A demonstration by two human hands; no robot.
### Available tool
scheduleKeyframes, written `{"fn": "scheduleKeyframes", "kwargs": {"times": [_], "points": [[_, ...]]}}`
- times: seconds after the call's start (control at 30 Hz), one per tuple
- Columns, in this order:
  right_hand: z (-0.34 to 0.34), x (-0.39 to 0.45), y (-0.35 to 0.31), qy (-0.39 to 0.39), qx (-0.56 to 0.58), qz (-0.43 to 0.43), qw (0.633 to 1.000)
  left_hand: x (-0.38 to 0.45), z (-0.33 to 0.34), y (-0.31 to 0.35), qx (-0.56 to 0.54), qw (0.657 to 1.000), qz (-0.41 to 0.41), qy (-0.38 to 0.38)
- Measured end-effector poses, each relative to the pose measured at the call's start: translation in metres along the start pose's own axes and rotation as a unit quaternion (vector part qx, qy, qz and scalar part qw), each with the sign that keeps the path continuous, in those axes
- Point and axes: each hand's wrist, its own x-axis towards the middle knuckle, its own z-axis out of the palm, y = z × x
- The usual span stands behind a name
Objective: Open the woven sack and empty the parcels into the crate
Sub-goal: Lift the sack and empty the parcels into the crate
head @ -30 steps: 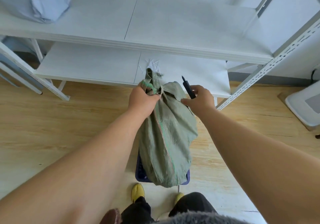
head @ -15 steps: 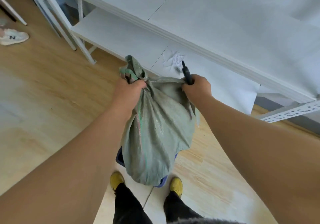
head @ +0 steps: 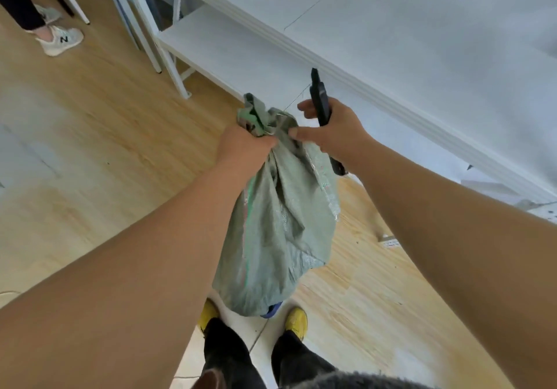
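Green woven cloth is bunching inside the left hand [head: 241, 147], whose fingers are curling tight round the gathered neck of the sack [head: 280, 223], just under the knot that is poking out on the far side of the fist. The right hand [head: 334, 129] is sitting just to the right of it, thumb pressing against the same neck while the other fingers are wrapping a black cutter [head: 320, 102], its tip pointing away toward the far shelf [head: 241, 54]. Whether a blade is out, the view is too soft to tell.

The sack is hanging upright and still tied, its bottom covering most of the blue crate [head: 272, 310], which is showing only as a sliver on the floor [head: 105, 135] between two yellow shoes [head: 297, 321].

The step in hand is likely opening the tied neck. To do it well, the left hand should be keeping the neck taut and steady, and the cutter should be working at the tie itself, edge turned away from the gripping fingers and from the cloth below, so the parcels inside are not getting nicked. Keeping the sack over the crate will let the load drop straight in.

Both forearms are reaching forward and down, converging at the neck, wrists roughly level, the right one turned so the cutter is standing up
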Motion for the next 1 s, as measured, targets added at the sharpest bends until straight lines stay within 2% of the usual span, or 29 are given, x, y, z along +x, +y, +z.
{"fn": "scheduleKeyframes", "kwargs": {"times": [0.07, 0.13, 0.27, 0.33, 0.4, 0.47, 0.57, 0.63, 0.7, 0.77, 0.8, 0.87, 0.9, 0.93, 1.0], "points": [[0.003, -0.005, 0.021, 0.002, -0.083, 0.035, 0.996, -0.004, -0.003, -0.006, -0.073, 0.996, -0.025, 0.040], [0.007, -0.010, 0.039, 0.010, -0.127, 0.069, 0.989, -0.007, -0.007, -0.009, -0.100, 0.994, -0.019, 0.048], [0.002, -0.016, 0.051, 0.030, -0.169, 0.099, 0.980, -0.009, -0.029, -0.010, -0.064, 0.997, -0.047, 0.020], [-0.004, -0.015, 0.039, 0.017, -0.164, 0.090, 0.982, -0.010, -0.044, -0.011, 0.031, 0.994, -0.099, -0.035], [-0.006, -0.014, 0.013, -0.020, -0.092, 0.086, 0.992, -0.010, -0.057, -0.010, 0.127, 0.977, -0.124, -0.115], [-0.004, -0.014, -0.019, -0.071, -0.017, 0.076, 0.994, -0.017, -0.063, -0.005, 0.176, 0.959, -0.099, -0.198], [0.003, -0.015, -0.062, -0.163, -0.084, 0.028, 0.983, -0.028, -0.060, 0.001, 0.168, 0.952, -0.009, -0.258], [0.008, -0.017, -0.079, -0.208, -0.107, 0.015, 0.972, -0.037, -0.049, 0.001, 0.107, 0.965, 0.029, -0.237], [0.007, -0.017, -0.084, -0.226, -0.075, 0.020, 0.971, -0.043, -0.041, -0.004, 0.068, 0.981, 0.033, -0.181], [0.002, -0.014, -0.078, -0.226, -0.009, 0.035, 0.973, -0.044, -0.042, -0.015, 0.120, 0.981, 0.012, -0.151], [-0.001, -0.012, -0.073, -0.215, 0.013, 0.042, 0.976, -0.042, -0.046, -0.021, 0.184, 0.970, -0.009, -0.161], [-0.004, -0.009, -0.061, -0.185, 0.013, 0.053, 0.981, -0.040, -0.055, -0.036, 0.318, 0.923, -0.082, -0.202], [-0.004, -0.009, -0.055, -0.173, 0.005, 0.057, 0.983, -0.040, -0.060, -0.040, 0.357, 0.905, -0.116, -0.198], [-0.003, -0.010, -0.049, -0.163, 0.001, 0.062, 0.985, -0.040, -0.065, -0.042, 0.366, 0.906, -0.130, -0.168], [0.000, -0.010, -0.038, -0.147, 0.007, 0.076, 0.986, -0.038, -0.072, -0.038, 0.320, 0.942, -0.095, -0.041]]}}
